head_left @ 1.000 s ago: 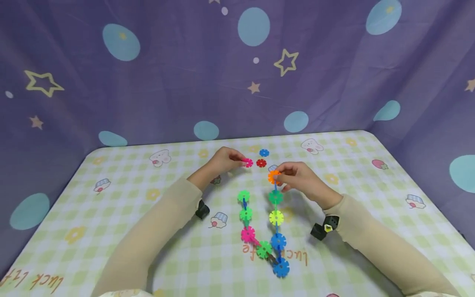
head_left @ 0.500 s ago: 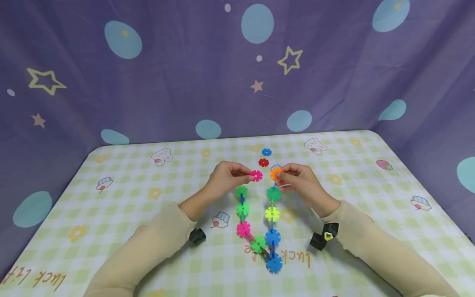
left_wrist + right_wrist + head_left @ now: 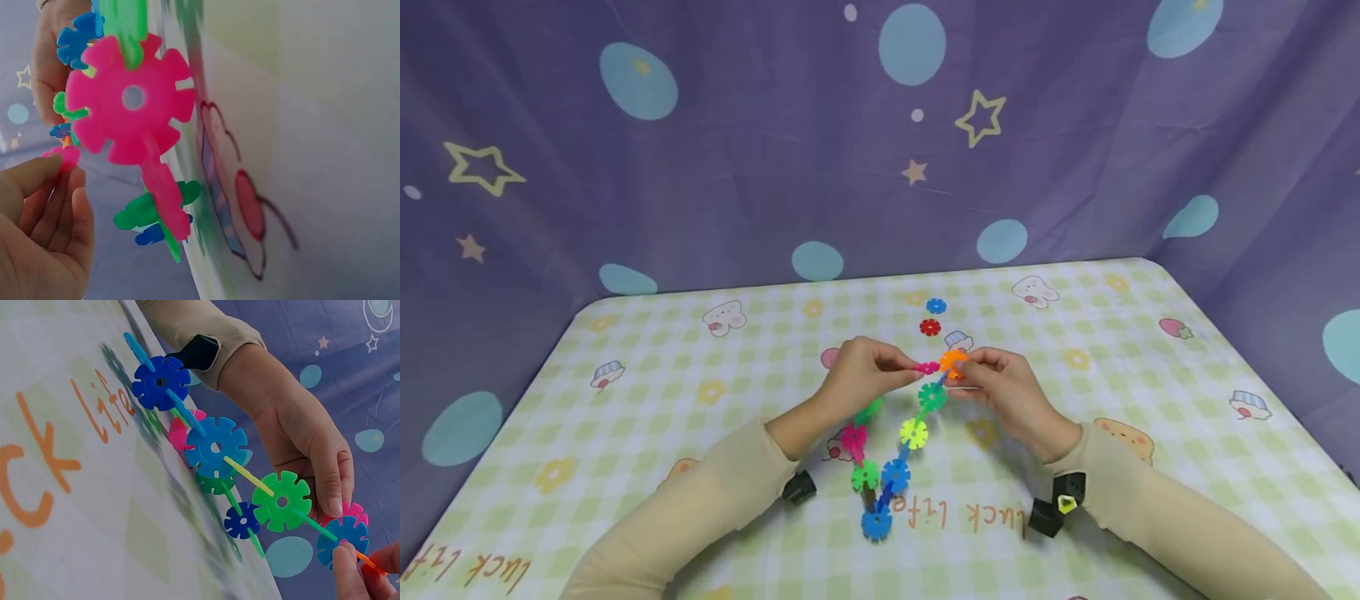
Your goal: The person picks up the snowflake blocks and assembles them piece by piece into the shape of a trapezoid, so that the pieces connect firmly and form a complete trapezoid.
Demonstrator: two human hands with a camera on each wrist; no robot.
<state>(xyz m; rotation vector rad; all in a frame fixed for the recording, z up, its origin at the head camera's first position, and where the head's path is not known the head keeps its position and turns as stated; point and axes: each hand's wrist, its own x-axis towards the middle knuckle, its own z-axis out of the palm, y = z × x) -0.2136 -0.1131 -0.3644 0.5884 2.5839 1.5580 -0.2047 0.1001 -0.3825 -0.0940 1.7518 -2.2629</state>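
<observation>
In the head view my left hand [image 3: 859,379] pinches a pink notched disc [image 3: 928,367] between thumb and fingers. Close to its right, an orange notched disc [image 3: 953,363] is pinched by my right hand [image 3: 1013,398]. That orange disc ends a V-shaped chain of slotted-together discs, with a yellow disc [image 3: 913,433] along it and a blue disc [image 3: 876,522] at the bottom. Part of the chain's left branch is hidden behind my left hand. In the right wrist view the held pink disc [image 3: 355,514] lies against or just behind a blue disc [image 3: 347,540]; I cannot tell whether they join.
Beyond the hands, a loose red disc [image 3: 930,327] and a loose blue disc [image 3: 936,306] lie on the checked tablecloth [image 3: 647,417]. A purple patterned curtain [image 3: 737,167] hangs behind the table's far edge.
My left hand has brought the pink disc from near the red disc towards me and right, up to the orange disc. The chain's lower part has swung left while my right hand keeps its pinch.
</observation>
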